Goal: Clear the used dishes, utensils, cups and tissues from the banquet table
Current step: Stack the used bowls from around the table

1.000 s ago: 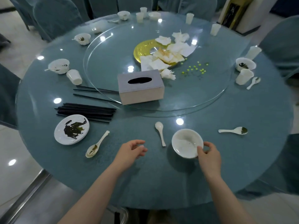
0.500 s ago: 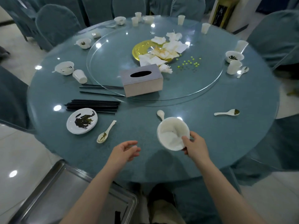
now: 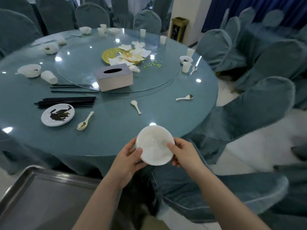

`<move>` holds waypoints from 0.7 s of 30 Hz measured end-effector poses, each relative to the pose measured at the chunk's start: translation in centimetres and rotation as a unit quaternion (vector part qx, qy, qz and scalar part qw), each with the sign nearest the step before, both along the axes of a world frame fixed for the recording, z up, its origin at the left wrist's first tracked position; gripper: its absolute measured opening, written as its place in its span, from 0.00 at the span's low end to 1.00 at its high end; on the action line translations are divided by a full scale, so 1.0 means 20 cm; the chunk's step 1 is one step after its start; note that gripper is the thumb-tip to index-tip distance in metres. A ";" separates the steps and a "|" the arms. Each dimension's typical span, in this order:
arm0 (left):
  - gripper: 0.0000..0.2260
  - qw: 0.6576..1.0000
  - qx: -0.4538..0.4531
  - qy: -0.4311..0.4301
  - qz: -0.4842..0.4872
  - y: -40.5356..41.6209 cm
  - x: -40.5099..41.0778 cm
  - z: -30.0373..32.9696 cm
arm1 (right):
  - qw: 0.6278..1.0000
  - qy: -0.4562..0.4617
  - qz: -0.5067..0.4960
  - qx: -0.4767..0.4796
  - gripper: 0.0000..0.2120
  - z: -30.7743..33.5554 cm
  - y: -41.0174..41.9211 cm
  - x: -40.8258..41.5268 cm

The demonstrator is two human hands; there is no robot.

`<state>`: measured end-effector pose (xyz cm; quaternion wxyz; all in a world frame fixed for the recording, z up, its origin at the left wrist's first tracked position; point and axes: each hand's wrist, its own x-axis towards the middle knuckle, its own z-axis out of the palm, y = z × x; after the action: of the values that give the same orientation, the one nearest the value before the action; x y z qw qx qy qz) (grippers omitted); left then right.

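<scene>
A white bowl point(image 3: 155, 144) is held tilted above the near edge of the round blue table point(image 3: 116, 135). My left hand point(image 3: 127, 161) grips its left rim and my right hand point(image 3: 184, 153) grips its right rim. On the table lie a dirty white plate point(image 3: 57, 115), black chopsticks point(image 3: 66, 102), three white spoons point(image 3: 85, 121) point(image 3: 136, 106) point(image 3: 184, 97), bowls point(image 3: 29, 70) and cups point(image 3: 49, 77). Used tissues point(image 3: 134, 52) cover a gold plate point(image 3: 109, 54) on the glass turntable point(image 3: 79, 63).
A grey tissue box point(image 3: 114, 78) stands at the turntable's near edge. A metal tray point(image 3: 41, 196) sits low at the left, beside the table. Blue covered chairs point(image 3: 249, 113) crowd the right side and the far side.
The bowl has been lifted off the table and drawn back to the near edge. My left hand has come over and taken hold of its left rim. The view has swung right.
</scene>
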<state>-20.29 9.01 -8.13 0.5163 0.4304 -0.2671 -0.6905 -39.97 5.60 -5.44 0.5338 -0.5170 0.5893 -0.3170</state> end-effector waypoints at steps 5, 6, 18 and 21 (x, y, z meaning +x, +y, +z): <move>0.27 0.999 0.012 0.028 -0.011 0.04 -0.26 0.04 | 0.999 -0.028 -0.047 0.001 0.07 0.05 0.14 -0.31; 0.27 0.999 0.009 0.029 -0.014 0.03 -0.33 0.06 | 0.997 -0.044 -0.057 -0.005 0.08 0.06 0.16 -0.39; 0.20 0.995 0.005 0.088 -0.055 -0.26 -1.77 0.24 | 0.974 0.064 -0.182 -0.119 0.09 0.27 0.22 -2.03; 0.18 0.993 0.014 0.094 -0.076 -0.32 -2.22 0.25 | 0.960 0.075 -0.244 -0.117 0.10 0.25 0.30 -2.49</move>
<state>-64.73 2.71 -3.22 0.4794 0.3490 -0.2394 -0.7688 -89.84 11.52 -0.36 0.3302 -0.4387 0.6948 -0.4645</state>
